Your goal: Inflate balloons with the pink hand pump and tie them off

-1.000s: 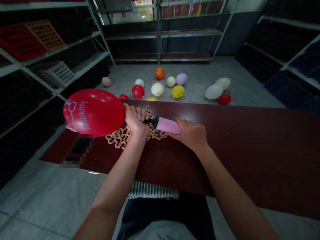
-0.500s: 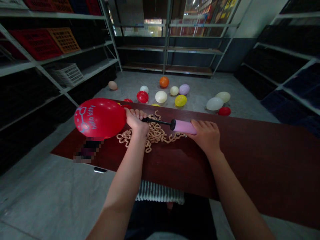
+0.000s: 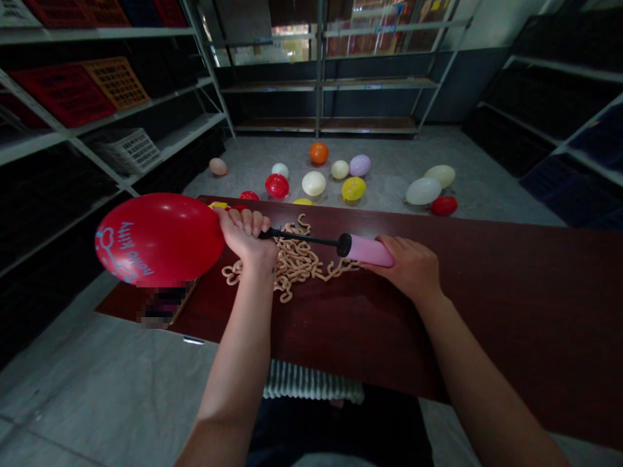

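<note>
A red balloon [image 3: 160,240] printed "hello kitty" is inflated at the left, above the dark red table [image 3: 350,318]. My left hand [image 3: 243,237] is closed where the balloon's neck meets the black end of a balloon pump; the neck is hidden in my fingers. From that hand the pump's thin black rod runs right into its pink barrel [image 3: 370,250]. My right hand [image 3: 411,266] is wrapped around the barrel's right end. Beneath the rod lies a pile of tan, unfilled long balloons [image 3: 294,259] on the table.
Several inflated balloons, among them an orange one [image 3: 318,153] and a yellow one [image 3: 354,189], lie on the floor beyond the table. Metal shelves with crates [image 3: 141,149] stand at the left; more shelving is behind and right. A blurred-out item lies below the balloon.
The red balloon looks larger and has shifted left. My hands are farther apart, with a longer stretch of black rod showing between them.
</note>
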`<state>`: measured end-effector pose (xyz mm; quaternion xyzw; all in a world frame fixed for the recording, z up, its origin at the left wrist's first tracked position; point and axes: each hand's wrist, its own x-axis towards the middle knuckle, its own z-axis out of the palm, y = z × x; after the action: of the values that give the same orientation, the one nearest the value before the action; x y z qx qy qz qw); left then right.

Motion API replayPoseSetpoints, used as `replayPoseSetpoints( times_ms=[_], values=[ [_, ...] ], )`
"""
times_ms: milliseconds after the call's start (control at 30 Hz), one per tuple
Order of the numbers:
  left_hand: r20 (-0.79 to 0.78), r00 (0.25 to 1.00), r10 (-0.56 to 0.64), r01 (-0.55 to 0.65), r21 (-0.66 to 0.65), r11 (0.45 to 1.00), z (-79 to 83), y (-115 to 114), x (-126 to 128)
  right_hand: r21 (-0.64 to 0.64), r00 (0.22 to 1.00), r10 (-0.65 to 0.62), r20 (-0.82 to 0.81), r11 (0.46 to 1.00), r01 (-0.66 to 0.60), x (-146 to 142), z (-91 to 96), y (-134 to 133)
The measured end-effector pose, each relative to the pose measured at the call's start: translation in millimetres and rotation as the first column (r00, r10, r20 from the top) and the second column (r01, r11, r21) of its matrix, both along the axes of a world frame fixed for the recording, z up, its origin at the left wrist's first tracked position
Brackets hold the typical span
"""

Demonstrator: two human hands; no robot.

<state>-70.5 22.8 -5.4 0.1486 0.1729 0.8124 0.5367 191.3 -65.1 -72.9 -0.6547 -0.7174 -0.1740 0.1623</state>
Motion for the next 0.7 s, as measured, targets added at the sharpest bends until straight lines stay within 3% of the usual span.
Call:
replayPoseSetpoints(
  times_ms=[200, 467, 700],
  values=[
    [-0.101, 0.995, -0.016, 0.011, -0.046, 0.999, 4.8, -9, 19, -0.064, 0.995, 0.062, -0.082, 0.996, -0.068, -15, 4.0, -2],
    [-0.114, 0.985, -0.129, 0.119, -0.090, 0.989, -2.4, -25, 63, 0.130, 0.992, 0.118, -0.051, 0.985, -0.111, -34, -1.0, -3],
    [-0.056, 0.988, -0.144, 0.138, -0.106, 0.985, -7.2, -22, 64, 0.115, 0.989, 0.129, -0.067, 0.986, -0.121, -32, -3.3, 0]
  ],
)
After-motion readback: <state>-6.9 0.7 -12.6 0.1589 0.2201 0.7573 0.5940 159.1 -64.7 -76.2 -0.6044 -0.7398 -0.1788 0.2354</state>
